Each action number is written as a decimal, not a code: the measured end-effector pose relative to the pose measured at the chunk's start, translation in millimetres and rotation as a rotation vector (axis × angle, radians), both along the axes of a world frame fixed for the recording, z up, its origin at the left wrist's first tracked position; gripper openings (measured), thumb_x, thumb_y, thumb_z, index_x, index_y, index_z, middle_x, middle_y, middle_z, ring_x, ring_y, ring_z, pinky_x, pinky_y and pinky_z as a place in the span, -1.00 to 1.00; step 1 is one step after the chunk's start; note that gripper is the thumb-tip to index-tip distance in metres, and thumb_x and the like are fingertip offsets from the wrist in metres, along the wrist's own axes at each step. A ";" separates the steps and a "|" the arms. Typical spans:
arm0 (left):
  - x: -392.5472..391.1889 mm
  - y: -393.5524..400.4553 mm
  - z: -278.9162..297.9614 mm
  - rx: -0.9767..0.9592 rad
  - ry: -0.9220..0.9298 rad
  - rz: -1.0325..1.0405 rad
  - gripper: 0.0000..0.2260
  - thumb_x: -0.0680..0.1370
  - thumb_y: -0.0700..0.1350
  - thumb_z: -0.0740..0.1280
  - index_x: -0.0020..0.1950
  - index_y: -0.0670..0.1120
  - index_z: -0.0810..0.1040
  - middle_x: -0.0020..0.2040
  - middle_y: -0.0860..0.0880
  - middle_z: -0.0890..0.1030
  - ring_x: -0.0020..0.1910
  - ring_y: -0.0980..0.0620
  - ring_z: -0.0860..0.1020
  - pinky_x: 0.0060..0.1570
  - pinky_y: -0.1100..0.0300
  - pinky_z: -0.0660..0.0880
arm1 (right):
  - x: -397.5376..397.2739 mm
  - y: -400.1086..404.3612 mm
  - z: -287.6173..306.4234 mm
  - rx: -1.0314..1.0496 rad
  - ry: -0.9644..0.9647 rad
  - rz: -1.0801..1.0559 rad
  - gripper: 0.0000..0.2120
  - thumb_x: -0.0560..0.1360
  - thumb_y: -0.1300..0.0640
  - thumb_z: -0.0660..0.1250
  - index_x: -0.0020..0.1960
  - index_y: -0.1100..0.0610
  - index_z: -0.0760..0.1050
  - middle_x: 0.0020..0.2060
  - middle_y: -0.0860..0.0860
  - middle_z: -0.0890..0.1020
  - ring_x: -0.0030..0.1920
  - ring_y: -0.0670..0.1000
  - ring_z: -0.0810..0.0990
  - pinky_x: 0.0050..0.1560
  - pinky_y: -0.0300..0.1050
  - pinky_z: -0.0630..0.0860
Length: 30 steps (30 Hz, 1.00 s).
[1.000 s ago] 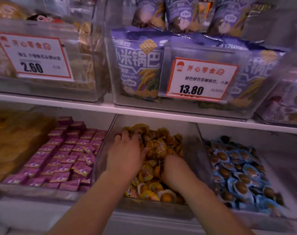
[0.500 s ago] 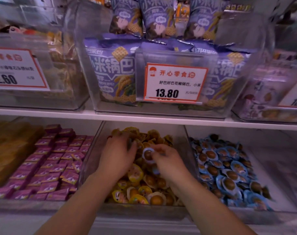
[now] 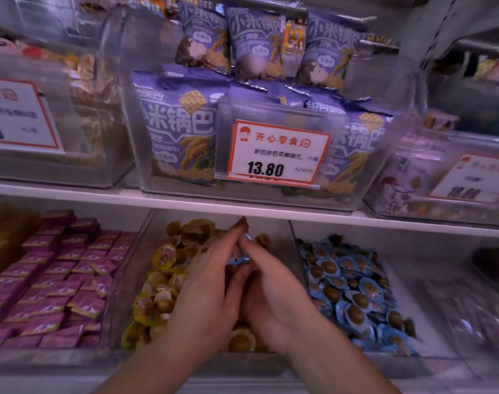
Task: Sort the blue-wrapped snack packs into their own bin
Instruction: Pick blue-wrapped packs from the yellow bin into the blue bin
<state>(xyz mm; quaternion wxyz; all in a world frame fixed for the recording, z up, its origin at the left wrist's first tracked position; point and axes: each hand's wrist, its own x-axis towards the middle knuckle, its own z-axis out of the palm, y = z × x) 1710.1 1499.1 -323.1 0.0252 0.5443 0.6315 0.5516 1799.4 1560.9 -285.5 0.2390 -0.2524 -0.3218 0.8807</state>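
A blue-wrapped snack pack (image 3: 235, 259) sits between my two hands, above the middle clear bin (image 3: 134, 268) of yellow-wrapped packs (image 3: 163, 256). My right hand (image 3: 274, 297) pinches this pack with curled fingers. My left hand (image 3: 205, 294) lies against it, fingers stretched out straight and touching the pack from the left. The bin on the right (image 3: 331, 227) holds several blue-wrapped packs (image 3: 356, 297) piled along its left side. Most of the held pack is hidden by my fingers.
A bin of purple-wrapped bars (image 3: 57, 280) stands to the left. A white shelf edge (image 3: 185, 201) runs just above my hands, carrying clear bins of purple snack bags (image 3: 180, 132) with a price tag (image 3: 276, 153). The blue bin's right half shows bare floor (image 3: 413, 282).
My right hand dug into the yellow packs, lifted out a blue-wrapped pack, and my left hand has come over to meet it. The view has tilted slightly upward.
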 end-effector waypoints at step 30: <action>-47.1 -39.1 5.8 -0.342 0.704 0.317 -0.72 0.47 -0.05 0.20 0.03 0.00 0.67 0.01 0.01 0.67 -0.08 -0.15 0.61 0.30 -0.24 0.34 | 91.8 89.6 2.6 1.216 -0.592 -0.559 -0.70 0.46 0.28 0.21 -0.12 -0.06 0.61 -0.23 -0.13 0.72 -0.15 -0.22 0.66 -0.07 -0.39 0.52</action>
